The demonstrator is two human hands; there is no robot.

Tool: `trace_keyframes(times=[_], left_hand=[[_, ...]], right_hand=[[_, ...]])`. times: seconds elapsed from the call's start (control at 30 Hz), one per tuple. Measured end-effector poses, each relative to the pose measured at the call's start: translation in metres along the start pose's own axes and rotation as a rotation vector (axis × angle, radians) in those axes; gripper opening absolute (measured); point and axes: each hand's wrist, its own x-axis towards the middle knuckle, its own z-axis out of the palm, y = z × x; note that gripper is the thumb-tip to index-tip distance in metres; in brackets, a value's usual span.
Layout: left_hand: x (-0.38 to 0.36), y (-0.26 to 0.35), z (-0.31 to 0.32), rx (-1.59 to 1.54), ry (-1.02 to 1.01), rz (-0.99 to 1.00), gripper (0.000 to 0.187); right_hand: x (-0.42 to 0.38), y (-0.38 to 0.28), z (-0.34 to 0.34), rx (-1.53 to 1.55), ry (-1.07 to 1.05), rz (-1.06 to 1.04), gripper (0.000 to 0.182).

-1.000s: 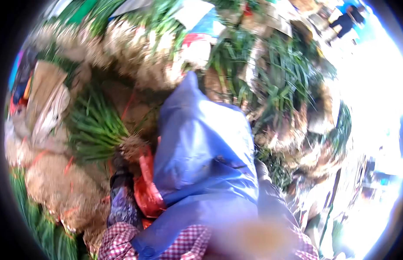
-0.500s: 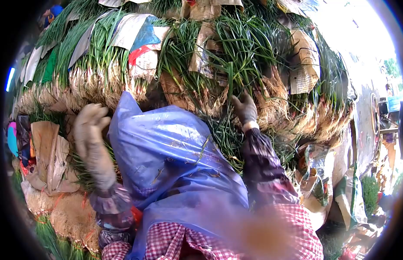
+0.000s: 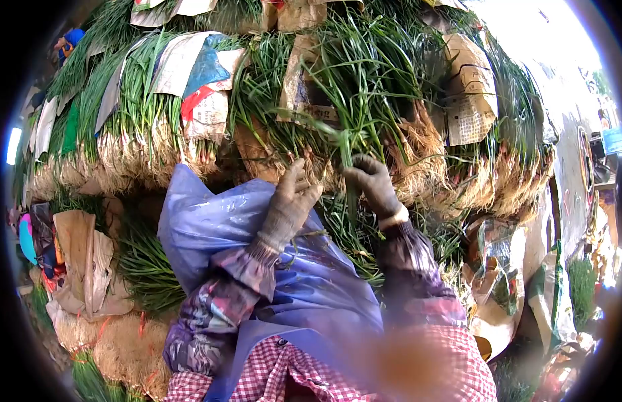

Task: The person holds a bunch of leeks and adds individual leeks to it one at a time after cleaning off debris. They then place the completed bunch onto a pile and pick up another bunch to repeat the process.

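My gloved left hand (image 3: 291,204) is raised over the blue plastic apron (image 3: 324,275), its fingers apart and nothing in them. Its fingertips are close to the pale roots of the scallions (image 3: 321,167). To the right, my gloved right hand (image 3: 376,184) has its fingers curled around the green leaves of a scallion (image 3: 348,144), which run up and down past the fingertips. How many stalks it grips is hidden. Behind both hands lies a row of scallions, leaves upward and roots toward me. More loose green leaves (image 3: 344,228) lie below my right hand.
Paper and cardboard sheets (image 3: 472,90) lie among the stacked scallions. At left are folded brown cardboard (image 3: 80,254) and tied root bundles (image 3: 123,342). Plastic bags (image 3: 495,261) stand at right. Part of a person in blue (image 3: 73,39) shows at the far upper left.
My left hand has swung from the far left to the middle, beside my right hand. My right hand has turned slightly and the scallion leaves beside it have shifted.
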Motion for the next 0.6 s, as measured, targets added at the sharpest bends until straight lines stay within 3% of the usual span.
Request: trace_keyframes(times=[0.03, 0.13, 0.17, 0.2, 0.27, 0.33, 0.37, 0.4, 0.47, 0.5, 0.6], left_hand=[[0.006, -0.01, 0.003, 0.226, -0.035, -0.015, 0.063], [0.02, -0.041, 0.018, -0.198, -0.204, -0.243, 0.059], [0.026, -0.037, 0.015, -0.42, -0.422, -0.408, 0.055], [0.03, -0.047, 0.017, -0.592, -0.445, -0.486, 0.051], [0.026, -0.066, 0.013, -0.755, -0.353, -0.506, 0.047], [0.027, -0.07, 0.01, -0.886, -0.294, -0.423, 0.044], [0.028, -0.07, 0.008, -0.948, -0.267, -0.381, 0.043], [0.029, -0.067, 0.006, -0.994, -0.249, -0.343, 0.041], [0.031, -0.057, -0.001, -1.081, -0.216, -0.262, 0.037], [0.03, -0.044, -0.005, -1.17, -0.213, -0.215, 0.03], [0.034, -0.007, -0.032, -1.33, -0.13, -0.198, 0.03]], right_hand=[[-0.018, -0.009, 0.0, 0.028, -0.065, 0.049, 0.019], [-0.036, -0.006, 0.003, -0.042, -0.089, 0.064, 0.029], [-0.026, 0.02, -0.007, -0.048, -0.128, -0.002, 0.034], [-0.021, 0.037, -0.008, 0.133, -0.139, 0.046, 0.037], [-0.015, 0.037, -0.011, -0.019, -0.071, 0.152, 0.036], [0.007, 0.064, -0.015, -0.058, 0.221, 0.211, 0.04], [0.021, 0.072, -0.015, -0.33, 0.404, 0.173, 0.045], [0.033, 0.073, -0.011, -0.388, 0.506, -0.031, 0.044], [0.044, 0.052, -0.003, -0.709, 0.642, 0.063, 0.054], [0.063, 0.06, -0.006, -0.803, 0.613, 0.154, 0.056], [0.087, 0.073, -0.014, -0.849, 0.559, 0.063, 0.045]])
